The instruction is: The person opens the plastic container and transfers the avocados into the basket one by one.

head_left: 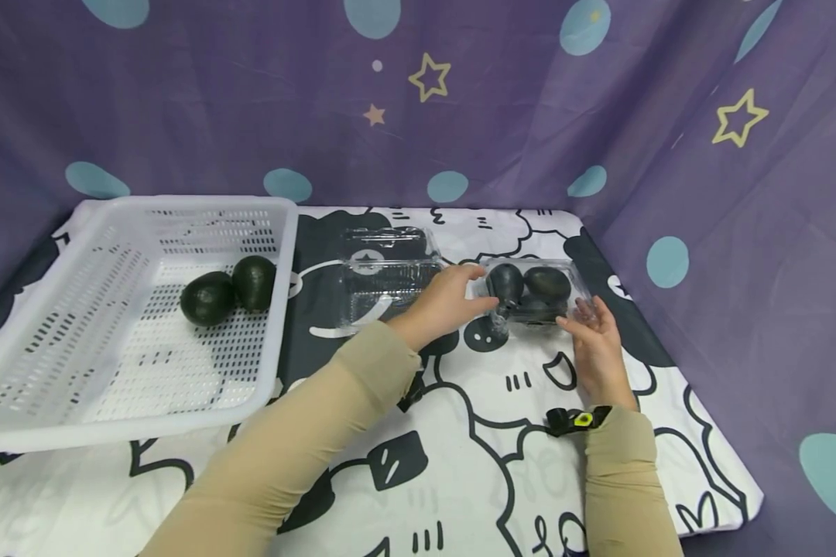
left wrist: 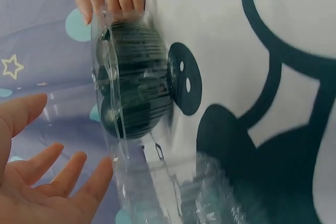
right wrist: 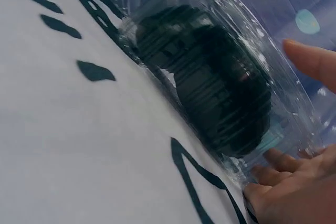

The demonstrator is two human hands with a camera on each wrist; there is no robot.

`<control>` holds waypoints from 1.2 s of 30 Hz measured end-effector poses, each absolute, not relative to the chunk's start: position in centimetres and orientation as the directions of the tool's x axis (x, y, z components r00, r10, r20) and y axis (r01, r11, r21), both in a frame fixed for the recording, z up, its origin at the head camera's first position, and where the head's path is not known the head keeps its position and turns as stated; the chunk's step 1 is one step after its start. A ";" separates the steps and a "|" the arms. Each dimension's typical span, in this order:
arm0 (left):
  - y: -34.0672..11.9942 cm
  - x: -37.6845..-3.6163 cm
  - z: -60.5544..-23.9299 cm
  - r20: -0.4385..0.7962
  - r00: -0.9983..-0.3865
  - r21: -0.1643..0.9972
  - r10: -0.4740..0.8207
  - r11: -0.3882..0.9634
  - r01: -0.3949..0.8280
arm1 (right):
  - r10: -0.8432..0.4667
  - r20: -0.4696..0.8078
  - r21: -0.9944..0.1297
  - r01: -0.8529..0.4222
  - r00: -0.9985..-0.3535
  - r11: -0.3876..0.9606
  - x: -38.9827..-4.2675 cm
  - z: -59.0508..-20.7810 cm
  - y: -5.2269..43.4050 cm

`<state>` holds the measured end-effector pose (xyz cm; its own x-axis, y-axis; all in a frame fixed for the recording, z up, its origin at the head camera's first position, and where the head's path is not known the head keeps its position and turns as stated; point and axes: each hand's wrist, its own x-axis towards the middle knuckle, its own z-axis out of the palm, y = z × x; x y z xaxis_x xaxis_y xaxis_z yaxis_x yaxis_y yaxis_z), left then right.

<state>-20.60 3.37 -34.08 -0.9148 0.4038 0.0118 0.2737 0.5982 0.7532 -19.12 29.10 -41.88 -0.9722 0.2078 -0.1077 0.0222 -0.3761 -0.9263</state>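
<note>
Dark green avocados (head_left: 547, 285) sit in a clear plastic box (head_left: 538, 316) at the right of the table. At the box's right end is my right hand (head_left: 597, 348), its fingers resting along the wall and the thumb held apart in the right wrist view. My left hand (head_left: 446, 303) hovers at the box's left end with fingers spread and nothing held, its palm visible in the left wrist view. Ribbed walls of the box partly blur the avocados (right wrist: 220, 87). Left of it, partly behind my left hand, lies more clear plastic packaging (head_left: 390, 282).
A white perforated basket (head_left: 287, 309) stands at the left with two avocados (head_left: 209, 299) inside near its right wall. A black-and-white cartoon cloth (head_left: 460, 472) covers the table. Behind hangs a purple curtain (head_left: 515, 100) with stars and blue spots.
</note>
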 end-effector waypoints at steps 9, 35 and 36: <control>4.6 -20.3 -34.7 0.038 -0.904 0.743 0.426 0.593 0.311 | 0.168 -0.104 -0.925 0.033 -0.980 -0.378 -19.0 -41.8 29.6; 6.8 -20.1 -37.5 0.066 -0.896 0.558 0.438 0.729 0.398 | 0.253 -0.111 -0.952 0.030 -0.961 -0.304 -19.1 -42.2 29.5; 6.9 -20.1 -37.5 0.070 -0.895 0.552 0.440 0.731 0.402 | 0.254 -0.112 -0.955 0.033 -0.961 -0.295 -19.1 -42.2 29.4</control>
<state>-20.07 6.88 -37.52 -0.8953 0.4398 0.0701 0.4022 0.7308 0.5515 -19.07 29.43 -42.22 -0.9608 0.2538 -0.1116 0.0328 -0.2955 -0.9548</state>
